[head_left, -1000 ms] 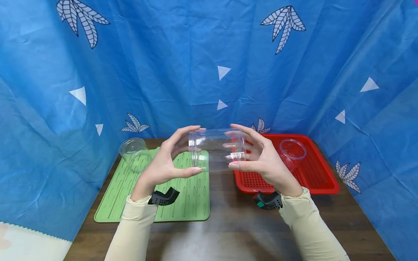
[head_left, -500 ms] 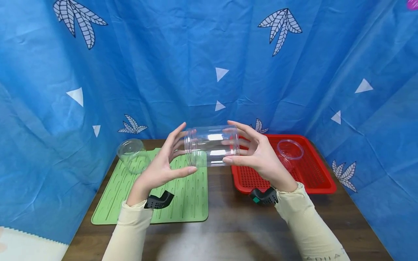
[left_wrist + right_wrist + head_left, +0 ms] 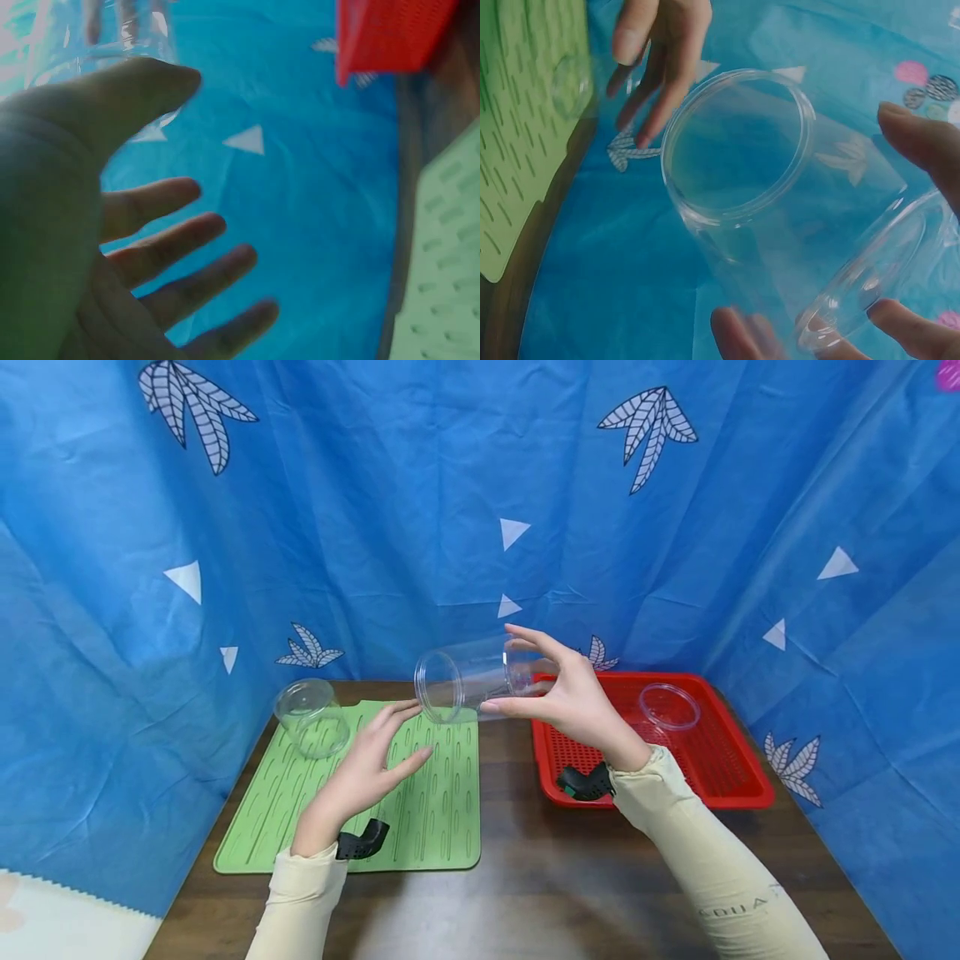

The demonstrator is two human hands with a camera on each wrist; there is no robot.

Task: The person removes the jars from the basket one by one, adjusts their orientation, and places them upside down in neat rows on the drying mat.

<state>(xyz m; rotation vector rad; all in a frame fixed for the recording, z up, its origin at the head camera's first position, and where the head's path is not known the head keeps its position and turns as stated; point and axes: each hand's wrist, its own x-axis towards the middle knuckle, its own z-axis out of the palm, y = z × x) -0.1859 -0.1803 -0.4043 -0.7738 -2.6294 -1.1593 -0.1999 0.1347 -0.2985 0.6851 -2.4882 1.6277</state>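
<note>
Since a sec ago the left hand (image 3: 367, 768) has let go of the clear jar (image 3: 468, 679) and dropped low over the green mat (image 3: 442, 827), fingers spread and loose w/ nothing in them, while the right hand (image 3: 573, 706) alone keeps the jar up at frame centre. Right thumb and fingers curl round its closed end, so the open mouth tips left and down toward the mat. Second jar (image 3: 309, 717) sits at mat's upper left; lid (image 3: 669, 706) lies in red tray (image 3: 738, 781), right.

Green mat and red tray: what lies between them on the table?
Head view: only bare brown table between mat and tray; the jar is held above it.
</note>
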